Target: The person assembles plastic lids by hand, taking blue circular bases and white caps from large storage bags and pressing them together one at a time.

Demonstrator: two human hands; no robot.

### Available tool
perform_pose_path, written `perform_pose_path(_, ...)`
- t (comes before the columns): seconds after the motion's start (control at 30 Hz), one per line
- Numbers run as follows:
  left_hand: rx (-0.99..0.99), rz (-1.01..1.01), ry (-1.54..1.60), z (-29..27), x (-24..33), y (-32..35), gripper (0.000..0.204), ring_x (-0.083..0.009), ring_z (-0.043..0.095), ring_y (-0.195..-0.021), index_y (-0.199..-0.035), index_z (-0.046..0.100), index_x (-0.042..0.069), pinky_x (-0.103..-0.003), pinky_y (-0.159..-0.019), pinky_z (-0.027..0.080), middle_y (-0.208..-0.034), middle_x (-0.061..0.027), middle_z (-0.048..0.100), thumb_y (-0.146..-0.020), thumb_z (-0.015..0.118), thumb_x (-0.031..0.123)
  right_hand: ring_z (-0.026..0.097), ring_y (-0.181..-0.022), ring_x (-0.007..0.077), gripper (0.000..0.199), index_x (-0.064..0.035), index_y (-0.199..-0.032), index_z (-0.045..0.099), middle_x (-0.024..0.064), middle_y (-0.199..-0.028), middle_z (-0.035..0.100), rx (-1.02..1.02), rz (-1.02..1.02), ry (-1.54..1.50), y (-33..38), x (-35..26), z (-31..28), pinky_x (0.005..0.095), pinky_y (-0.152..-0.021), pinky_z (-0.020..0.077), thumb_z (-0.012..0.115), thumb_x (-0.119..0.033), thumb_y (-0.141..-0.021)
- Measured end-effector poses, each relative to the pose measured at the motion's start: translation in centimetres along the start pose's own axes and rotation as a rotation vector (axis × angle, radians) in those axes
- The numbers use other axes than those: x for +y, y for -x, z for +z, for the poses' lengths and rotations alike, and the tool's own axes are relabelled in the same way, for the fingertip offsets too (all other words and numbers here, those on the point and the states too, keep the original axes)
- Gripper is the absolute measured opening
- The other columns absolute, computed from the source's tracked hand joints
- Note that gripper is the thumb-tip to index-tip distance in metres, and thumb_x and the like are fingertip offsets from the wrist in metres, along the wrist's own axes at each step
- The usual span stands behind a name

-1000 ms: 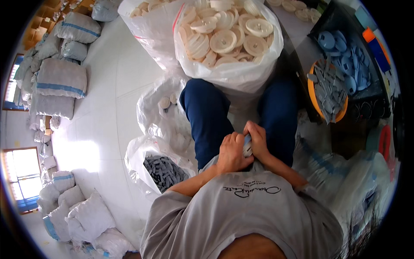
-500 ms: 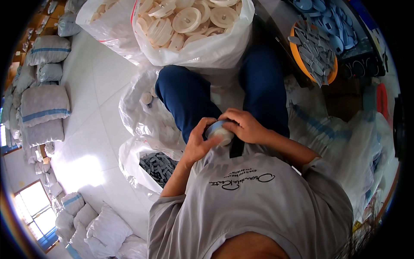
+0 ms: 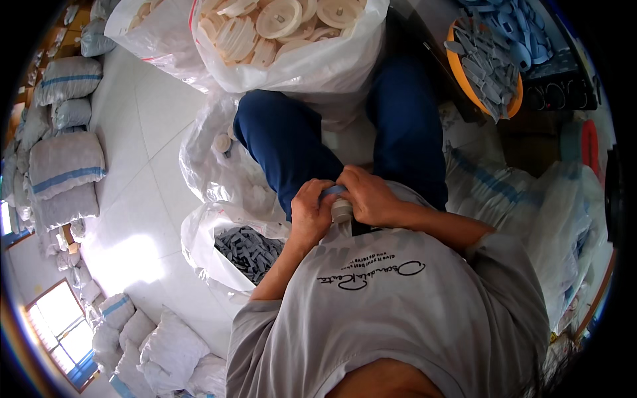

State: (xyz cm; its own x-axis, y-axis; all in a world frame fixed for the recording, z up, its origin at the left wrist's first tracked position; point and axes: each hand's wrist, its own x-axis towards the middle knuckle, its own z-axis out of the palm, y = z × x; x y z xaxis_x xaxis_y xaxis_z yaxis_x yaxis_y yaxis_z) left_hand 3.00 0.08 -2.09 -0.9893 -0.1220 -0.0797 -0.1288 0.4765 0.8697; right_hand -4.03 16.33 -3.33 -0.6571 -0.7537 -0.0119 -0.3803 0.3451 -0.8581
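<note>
Both hands pinch 1 small white disc with a blue piece over the lap: left hand and right hand pressed around it. A bag of cream discs stands ahead; a bag of grey parts lies left; an orange bowl sits right.

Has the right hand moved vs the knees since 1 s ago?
No, not clearly. The right hand still grips the small round part with the left hand, in the lap just below the knees; the camera itself shifted.
</note>
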Motion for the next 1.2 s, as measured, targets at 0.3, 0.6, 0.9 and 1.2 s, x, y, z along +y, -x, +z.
perform_pose_path(0.3,0.050,-0.112,0.116,-0.4,-0.5,0.6,0.016,-0.0208,0.062,-0.082,-0.099,0.063,-0.001,-0.029,-0.076,0.047,-0.089,-0.0105,0.065,-0.084,0.058,0.001,0.056,-0.086,0.0343,0.016,-0.0008,-0.100,0.054,0.0153,-0.095,0.054,0.004,0.023,-0.203,-0.5,0.7,0.4,0.0417,-0.072,0.0443,0.058,-0.007,-0.085)
perform_pose_path(0.6,-0.149,-0.182,0.040,-0.9,0.3,1.6,0.064,-0.0238,0.063,-0.094,-0.121,0.051,0.001,-0.035,-0.085,0.048,-0.102,-0.0146,0.064,-0.070,0.081,0.024,0.056,-0.088,0.0344,0.014,-0.0005,-0.098,0.055,0.0153,-0.096,0.055,0.027,0.015,-0.213,0.0,1.1,0.7,0.0410,-0.075,0.0448,0.057,-0.003,-0.084)
perform_pose_path(0.9,-0.011,-0.066,0.001,-2.5,0.5,1.8,0.066,-0.0279,0.063,-0.097,-0.119,0.053,0.000,-0.036,-0.085,0.050,-0.108,-0.0179,0.062,-0.064,0.084,0.020,0.057,-0.088,0.0329,0.018,0.0004,-0.104,0.056,0.0144,-0.096,0.056,0.047,-0.030,-0.299,-0.8,-0.1,0.4,0.0392,-0.076,0.0456,0.059,-0.003,-0.086)
perform_pose_path(1.2,0.681,-0.083,-0.287,-14.6,-11.1,-4.0,0.071,-0.0312,0.053,-0.116,-0.129,0.049,-0.001,-0.039,-0.097,0.043,-0.125,-0.0182,0.056,-0.070,0.085,0.020,0.060,-0.079,0.0284,0.016,-0.0057,-0.102,0.059,0.0129,-0.091,0.058,0.376,0.012,-0.145,-0.4,1.9,-2.2,0.0359,-0.070,0.0493,0.062,-0.010,-0.087)
